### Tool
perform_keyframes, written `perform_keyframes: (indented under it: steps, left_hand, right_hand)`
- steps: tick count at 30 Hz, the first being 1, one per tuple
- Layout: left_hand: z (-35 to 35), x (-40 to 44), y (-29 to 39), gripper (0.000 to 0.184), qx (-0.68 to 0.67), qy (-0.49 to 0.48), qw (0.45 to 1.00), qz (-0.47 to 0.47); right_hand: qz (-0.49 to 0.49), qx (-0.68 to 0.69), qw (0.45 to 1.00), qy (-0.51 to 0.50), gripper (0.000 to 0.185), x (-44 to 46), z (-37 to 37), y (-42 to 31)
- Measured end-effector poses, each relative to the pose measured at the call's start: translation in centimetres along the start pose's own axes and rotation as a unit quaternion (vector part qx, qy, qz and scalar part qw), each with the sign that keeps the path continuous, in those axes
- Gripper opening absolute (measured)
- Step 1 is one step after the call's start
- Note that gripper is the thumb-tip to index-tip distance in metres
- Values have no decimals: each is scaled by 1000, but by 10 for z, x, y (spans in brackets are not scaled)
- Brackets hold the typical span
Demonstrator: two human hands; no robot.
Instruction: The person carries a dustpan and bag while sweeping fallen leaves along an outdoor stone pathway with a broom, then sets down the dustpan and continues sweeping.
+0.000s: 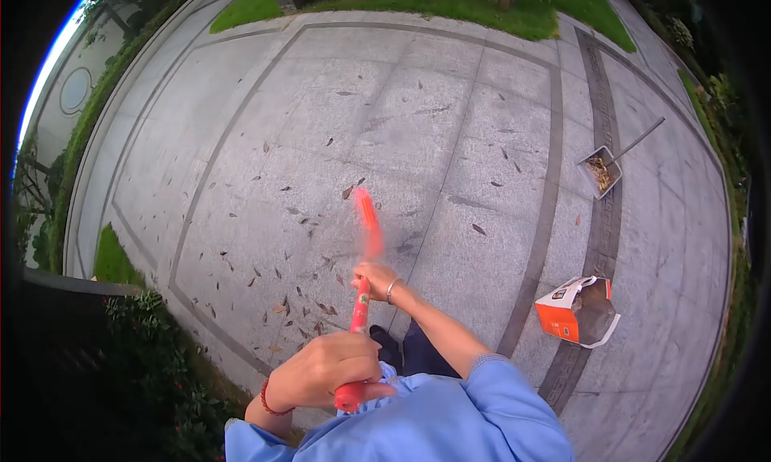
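Observation:
Both my hands are closed around the red handle of a broom (361,311). My left hand (325,371), with a red beaded bracelet, grips the handle's top end close to my body. Lower down the handle is my right hand (374,276), with a silver bangle at the wrist. The broom's orange-red bristles are blurred and point away from me over the paving. Dry leaves (347,193) lie around the bristle end, and more are scattered to the left and close to my feet.
A long-handled dustpan (608,158) holding brown leaves stands on the paving at the right. Nearer, an orange and white open carton or bag (558,312) lies by the dark paving strip. Dark shrubs (152,365) border the lower left; grass (418,0) edges the far side.

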State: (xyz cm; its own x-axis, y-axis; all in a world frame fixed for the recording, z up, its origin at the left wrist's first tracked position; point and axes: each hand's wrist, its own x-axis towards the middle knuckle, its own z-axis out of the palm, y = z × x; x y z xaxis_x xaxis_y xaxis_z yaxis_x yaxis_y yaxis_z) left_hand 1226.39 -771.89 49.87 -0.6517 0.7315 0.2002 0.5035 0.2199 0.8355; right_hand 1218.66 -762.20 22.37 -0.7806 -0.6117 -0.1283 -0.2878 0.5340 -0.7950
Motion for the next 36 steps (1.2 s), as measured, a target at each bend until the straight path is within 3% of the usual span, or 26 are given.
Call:
perform_keyframes:
  steps: [3, 7, 11, 13, 15, 17, 19, 21, 24, 26, 29, 31, 36]
  left_hand:
    - [-10, -12, -6, 24, -89, 67, 993, 38]
    - [40, -1, -92, 15, -201, 177, 963, -13]
    - [137, 23, -190, 12, -316, 147, 935, -65]
    - [131, 33, -201, 13, -326, 125, 933, -89]
    - [89, 24, -207, 11, -314, 158, 925, -145]
    - [13, 3, -195, 10, -287, 169, 925, -185]
    - [-51, -21, -174, 12, -241, 188, 929, -208]
    - [-97, -33, -147, 17, -185, 229, 928, -228]
    - [-131, -24, -125, 24, -25, 185, 975, -116]
    - [-135, -5, -120, 27, 16, 123, 992, -32]
    - [-142, 23, -106, 28, 33, 76, 996, 43]
    - [-144, 41, -100, 31, 20, 77, 994, 78]
    - [-116, 106, -141, 20, -136, 60, 988, 49]
  right_hand:
    - [26, -71, 996, 37, 18, -24, -31, 16]
    - [182, -77, 969, 146, 11, -75, -64, 89]
    - [296, -135, 939, 113, 8, -123, -50, 176]
    - [304, -147, 936, 99, 10, -106, -54, 196]
    - [291, -133, 945, 66, 13, -76, -33, 184]
    - [261, -144, 954, 42, 17, -13, -20, 126]
    - [225, -79, 969, 67, 16, 49, 8, 76]
    - [127, -33, 985, 114, 16, 96, 22, 29]
    - [24, -10, 999, 40, 19, 153, 23, -10]
    - [-37, -12, 999, -1, 19, 172, 16, -17]
    - [-45, 2, 999, 12, 18, 160, -28, -37]
    - [2, -39, 999, 19, 20, 144, -67, -34]
    - [166, -122, 974, 98, 19, 76, -149, 47]
